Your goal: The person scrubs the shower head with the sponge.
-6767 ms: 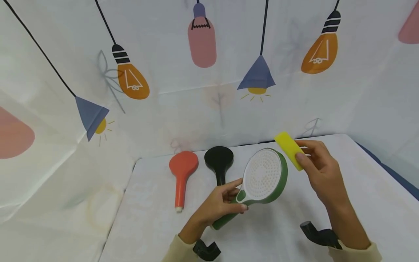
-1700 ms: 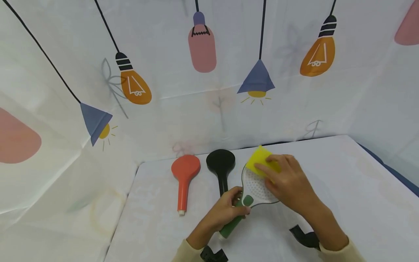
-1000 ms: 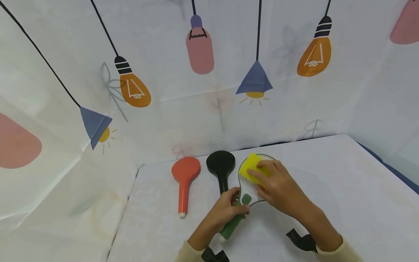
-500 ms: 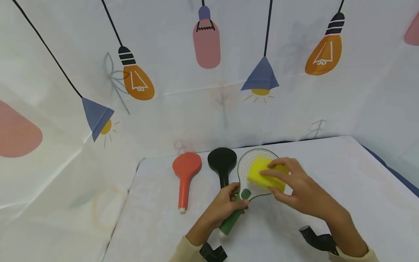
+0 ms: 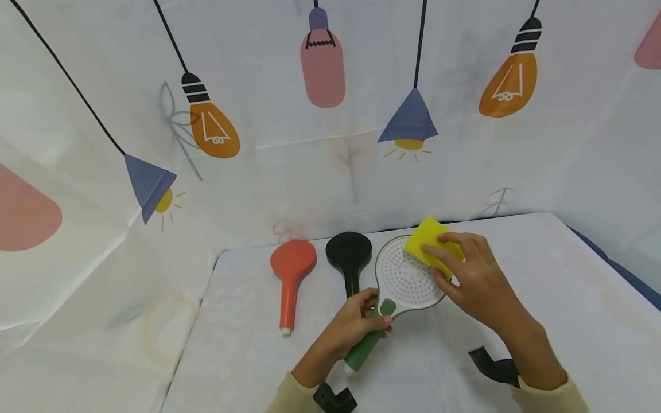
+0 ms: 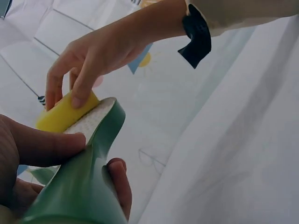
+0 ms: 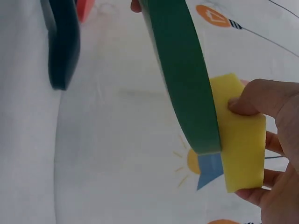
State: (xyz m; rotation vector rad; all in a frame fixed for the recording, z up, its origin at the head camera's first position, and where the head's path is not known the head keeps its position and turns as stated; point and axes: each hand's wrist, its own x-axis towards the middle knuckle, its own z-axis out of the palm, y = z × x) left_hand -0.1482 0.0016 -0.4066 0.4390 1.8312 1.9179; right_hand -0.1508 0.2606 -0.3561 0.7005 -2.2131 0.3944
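Observation:
A green shower head (image 5: 410, 275) with a white nozzle face is held tilted above the table. My left hand (image 5: 348, 327) grips its green handle, thumb across the front, as the left wrist view also shows. Between the thumb and fingers of my right hand (image 5: 477, 281) is a yellow sponge (image 5: 431, 238). The sponge lies against the upper right of the nozzle face. In the right wrist view the sponge (image 7: 243, 149) touches the face side of the shower head (image 7: 187, 79), whose green back edge is toward the camera.
To the left, a red shower head (image 5: 292, 264) and a black shower head (image 5: 349, 252) lie on the white table (image 5: 232, 355). The black one's handle is partly behind my left hand. A printed cloth (image 5: 289, 172) hangs behind the table.
The sponge has gone from beside the shower head onto its nozzle face, across it, and now up to its upper right edge. The left hand has kept its grip on the handle.

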